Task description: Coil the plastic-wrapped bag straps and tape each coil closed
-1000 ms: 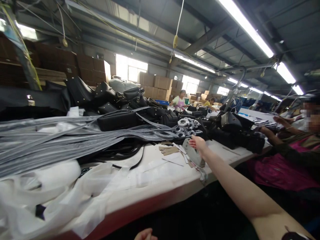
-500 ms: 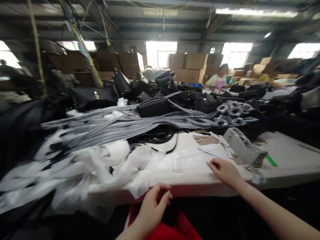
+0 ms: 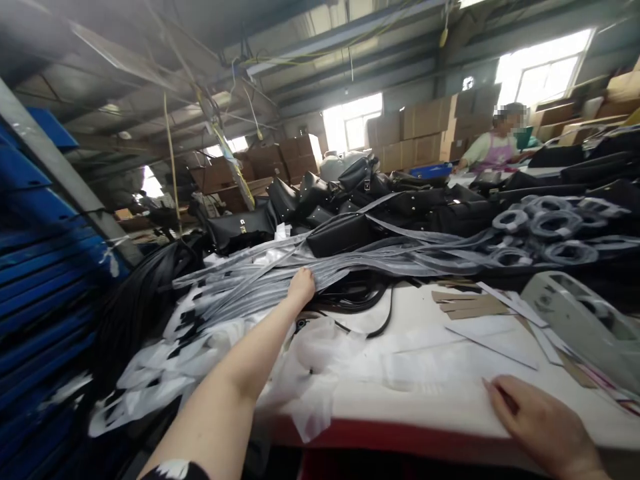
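Note:
My left hand (image 3: pixel 302 285) reaches forward onto the long grey plastic-wrapped straps (image 3: pixel 240 288), its fingers curled together at their edge; what they grip, if anything, is hidden. Just right of it lie coiled black straps (image 3: pixel 357 293). Over the near right edge of the white table (image 3: pixel 425 400) hovers my right hand (image 3: pixel 540 423), fingers loosely curled with a gap between thumb and fingers, holding nothing visible. Beyond it are brown strips (image 3: pixel 467 304), thin white strips and a grey plastic holder (image 3: pixel 580 320). Crumpled white wrapping (image 3: pixel 320 360) lies below my left forearm.
Black bags (image 3: pixel 340 233) are piled behind the straps. Wrapped strap coils (image 3: pixel 555 223) lie at the right. Blue stacked panels (image 3: pixel 40 280) and a metal post stand at the left. A person in a pink apron (image 3: pixel 497 152) works at the back right, near cardboard boxes (image 3: pixel 425 121).
My left hand has moved from the table's near edge forward onto the grey straps. My right hand stays near the table's front edge. The view has turned left and tilted.

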A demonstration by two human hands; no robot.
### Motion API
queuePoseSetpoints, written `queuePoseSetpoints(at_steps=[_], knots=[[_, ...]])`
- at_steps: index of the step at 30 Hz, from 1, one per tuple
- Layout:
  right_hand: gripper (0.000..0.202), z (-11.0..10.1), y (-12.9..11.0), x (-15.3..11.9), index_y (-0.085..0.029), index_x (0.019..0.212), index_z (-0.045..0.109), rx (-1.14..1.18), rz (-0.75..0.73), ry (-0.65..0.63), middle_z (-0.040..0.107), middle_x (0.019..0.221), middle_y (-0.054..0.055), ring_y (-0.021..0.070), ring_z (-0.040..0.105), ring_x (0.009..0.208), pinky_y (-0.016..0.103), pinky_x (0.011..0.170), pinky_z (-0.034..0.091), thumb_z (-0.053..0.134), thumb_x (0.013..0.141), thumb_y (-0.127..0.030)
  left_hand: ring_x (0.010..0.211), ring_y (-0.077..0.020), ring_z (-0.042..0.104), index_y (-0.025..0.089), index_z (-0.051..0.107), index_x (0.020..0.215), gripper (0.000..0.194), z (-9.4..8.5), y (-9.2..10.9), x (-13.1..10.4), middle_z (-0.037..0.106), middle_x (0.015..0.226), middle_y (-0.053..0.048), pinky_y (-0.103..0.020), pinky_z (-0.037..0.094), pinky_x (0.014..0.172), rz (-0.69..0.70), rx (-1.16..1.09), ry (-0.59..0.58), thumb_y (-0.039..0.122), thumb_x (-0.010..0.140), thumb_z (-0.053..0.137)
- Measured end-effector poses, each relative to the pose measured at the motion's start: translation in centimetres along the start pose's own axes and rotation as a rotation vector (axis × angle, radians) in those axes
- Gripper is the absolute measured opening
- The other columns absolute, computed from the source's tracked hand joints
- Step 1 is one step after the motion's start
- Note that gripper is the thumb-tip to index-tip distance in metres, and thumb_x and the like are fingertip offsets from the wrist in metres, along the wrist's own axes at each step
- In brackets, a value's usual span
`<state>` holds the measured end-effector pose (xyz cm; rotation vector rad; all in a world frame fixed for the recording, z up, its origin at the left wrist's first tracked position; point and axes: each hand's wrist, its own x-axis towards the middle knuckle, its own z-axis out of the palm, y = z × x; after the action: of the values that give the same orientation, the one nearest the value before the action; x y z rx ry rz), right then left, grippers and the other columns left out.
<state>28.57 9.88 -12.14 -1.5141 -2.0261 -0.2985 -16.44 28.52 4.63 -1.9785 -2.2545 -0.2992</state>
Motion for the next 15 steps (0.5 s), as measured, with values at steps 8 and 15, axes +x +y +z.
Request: queuePoseSetpoints(at_steps=[8, 15], knots=[[0.032, -0.6, -0.8, 0.4, -0.023, 0.067, 0.053, -0.007, 0.003, 0.025, 0.057, 0.061, -0.001, 0.0172, 0.057, 0.058, 0.033, 0.062, 0.031, 0.042, 0.094, -0.036, 0.109, -0.0239, 0.057, 0.017, 0.055, 0.122, 0.036, 0.9, -0.5, 5.1, 0.056, 0.125, -0.010, -0.045, 0.048, 0.093, -0.007, 0.175, -0.183, 0.034, 0.091, 0.057], [0.030, -0.9, -1.0, 0.5, -0.023, 0.067, 0.052, -0.021, -0.002, 0.053, 0.058, 0.061, -0.001, 0.0173, 0.056, 0.059, 0.033, 0.062, 0.030, 0.042, 0.094, -0.034, 0.111, -0.0283, 0.057, 0.015, 0.059, 0.117, 0.035, -1.4, 0.1, 3.1, 0.059, 0.121, -0.016, -0.043, 0.045, 0.093, 0.053, 0.313, -0.159, 0.036, 0.091, 0.051]])
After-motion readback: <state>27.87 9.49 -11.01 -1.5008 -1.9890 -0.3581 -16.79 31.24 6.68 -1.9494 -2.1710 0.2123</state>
